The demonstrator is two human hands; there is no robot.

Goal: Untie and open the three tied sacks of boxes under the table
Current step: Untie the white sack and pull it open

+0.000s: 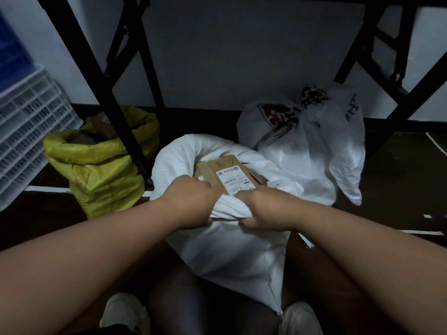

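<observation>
A white woven sack point(232, 247) stands on the floor between my feet, its mouth open and its rim rolled outward. A brown cardboard box point(229, 174) with a white shipping label shows inside. My left hand point(191, 201) grips the near rim of the sack on the left. My right hand point(261, 209) grips the same rim just to the right, fingers curled under the fabric. A yellow-green sack point(96, 170) stands at the left with its mouth open and rolled down. A second white sack point(312, 141) stands behind at the right, its neck tied with a patterned cloth strip point(312, 95).
Black metal table legs point(121, 112) cross in front of the yellow-green sack, and more bracing stands at the far right. A white plastic crate point(26, 122) is stacked at the left. The wall is close behind the sacks. My two pale shoes point(125, 315) rest at the bottom.
</observation>
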